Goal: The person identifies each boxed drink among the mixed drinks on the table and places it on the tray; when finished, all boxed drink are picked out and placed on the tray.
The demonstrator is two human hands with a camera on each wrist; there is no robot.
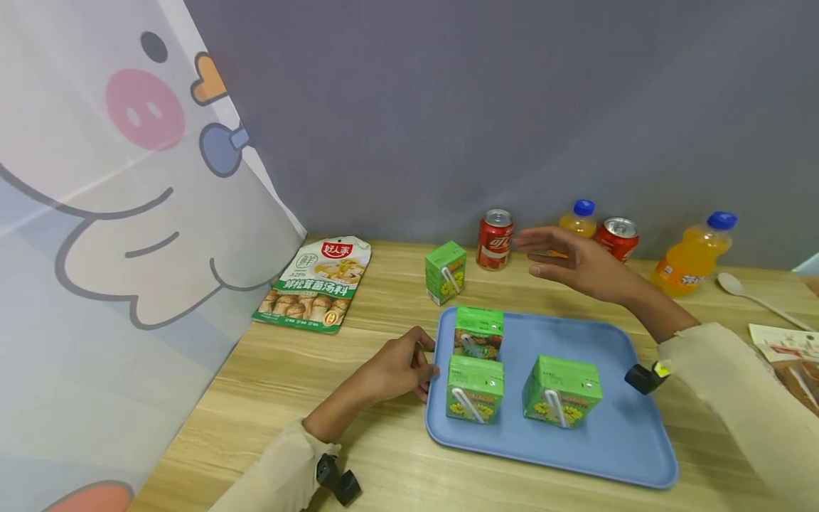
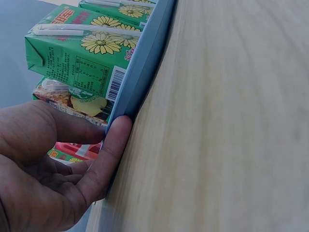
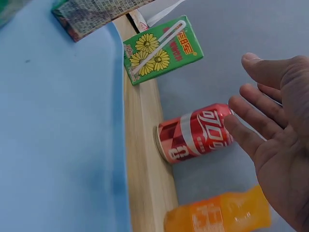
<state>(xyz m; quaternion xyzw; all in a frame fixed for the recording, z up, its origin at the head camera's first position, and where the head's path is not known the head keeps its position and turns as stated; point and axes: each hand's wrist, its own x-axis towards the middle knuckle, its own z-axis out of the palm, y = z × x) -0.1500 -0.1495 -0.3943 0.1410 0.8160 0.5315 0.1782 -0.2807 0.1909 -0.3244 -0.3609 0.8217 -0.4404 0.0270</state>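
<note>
Three green drink cartons stand on a blue tray (image 1: 595,455): one carton (image 1: 475,391) at the near left, another (image 1: 486,334) behind it, and a third carton (image 1: 561,395) right of the middle. My left hand (image 1: 399,366) pinches the tray's left rim between thumb and fingers; the left wrist view has the fingertips right at that blue edge (image 2: 145,63). Over the tray's far side my right hand (image 1: 585,267) hovers with fingers extended, nothing in them. A red cola can (image 3: 195,133) is nearest to it. One more carton (image 1: 446,272) stands behind the tray, left of the can.
Behind the right hand are a second red can (image 1: 617,240) and an orange drink bottle (image 1: 579,217). Another orange bottle (image 1: 696,254) and a white spoon (image 1: 761,300) lie farther right. A soup-mix pouch (image 1: 313,284) lies at the left, before a grey wall (image 1: 448,128).
</note>
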